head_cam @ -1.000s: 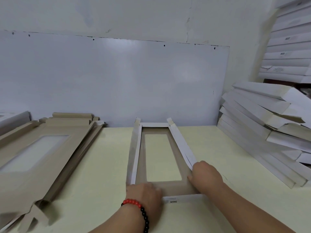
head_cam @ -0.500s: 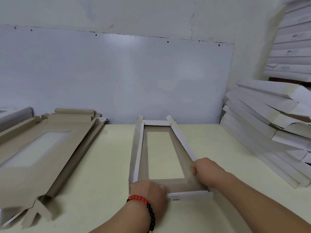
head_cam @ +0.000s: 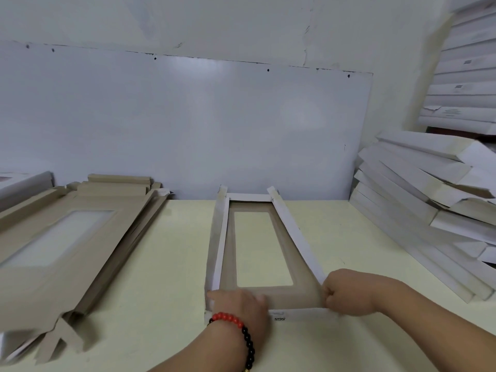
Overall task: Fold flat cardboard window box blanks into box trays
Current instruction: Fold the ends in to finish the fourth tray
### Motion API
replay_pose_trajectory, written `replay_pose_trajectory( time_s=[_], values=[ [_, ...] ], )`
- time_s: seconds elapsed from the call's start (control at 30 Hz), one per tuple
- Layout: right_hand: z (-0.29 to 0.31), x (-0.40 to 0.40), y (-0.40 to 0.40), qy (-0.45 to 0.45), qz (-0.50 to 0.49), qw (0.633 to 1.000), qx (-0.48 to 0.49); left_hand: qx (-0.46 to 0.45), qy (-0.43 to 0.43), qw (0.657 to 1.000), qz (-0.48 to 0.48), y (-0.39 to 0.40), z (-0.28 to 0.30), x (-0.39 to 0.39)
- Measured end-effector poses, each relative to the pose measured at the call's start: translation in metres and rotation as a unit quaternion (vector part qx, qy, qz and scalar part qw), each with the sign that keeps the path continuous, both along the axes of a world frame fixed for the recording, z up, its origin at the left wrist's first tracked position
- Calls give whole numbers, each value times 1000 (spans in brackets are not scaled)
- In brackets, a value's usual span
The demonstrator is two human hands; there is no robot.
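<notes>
A window box blank (head_cam: 284, 248) lies on the pale table (head_cam: 161, 264), brown inside with a clear rectangular window. Its long side walls and far end flap are raised, white on the outside. My left hand (head_cam: 239, 302), with a red and black bead bracelet, grips the near left corner. Curled fingers of my right hand (head_cam: 346, 292) grip the near right corner, where the right wall meets the near end flap. That near flap, printed SGS, lies flat on the table.
A stack of flat brown window blanks (head_cam: 61, 237) fills the left of the table. Finished white boxes (head_cam: 418, 200) lean in a pile at the right, with more stacked on a shelf (head_cam: 467, 84) above. A white board covers the wall behind.
My right hand slid down the right wall to the near right corner. That wall now stands more upright. My left hand stays at the near left corner.
</notes>
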State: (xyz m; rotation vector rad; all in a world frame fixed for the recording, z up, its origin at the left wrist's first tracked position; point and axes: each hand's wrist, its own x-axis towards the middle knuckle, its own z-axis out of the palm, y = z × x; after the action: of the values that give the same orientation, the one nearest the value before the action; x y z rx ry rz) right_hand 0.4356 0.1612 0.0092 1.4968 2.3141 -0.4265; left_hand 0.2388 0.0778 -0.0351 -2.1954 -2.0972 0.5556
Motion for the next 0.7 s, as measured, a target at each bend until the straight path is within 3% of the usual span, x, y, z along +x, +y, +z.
replay_pose_trajectory(
  time_s=[0.17,0.37,0.7],
  values=[
    [-12,1,-16,-10,54,992,116,31,-17,999,-24,-2,-11,-1],
    [-33,-2,-25,-41,68,942,325,40,-64,997,-21,-3,-16,-3],
    [-48,10,-22,20,127,956,263,89,-77,992,-53,-7,-23,-7]
  ],
)
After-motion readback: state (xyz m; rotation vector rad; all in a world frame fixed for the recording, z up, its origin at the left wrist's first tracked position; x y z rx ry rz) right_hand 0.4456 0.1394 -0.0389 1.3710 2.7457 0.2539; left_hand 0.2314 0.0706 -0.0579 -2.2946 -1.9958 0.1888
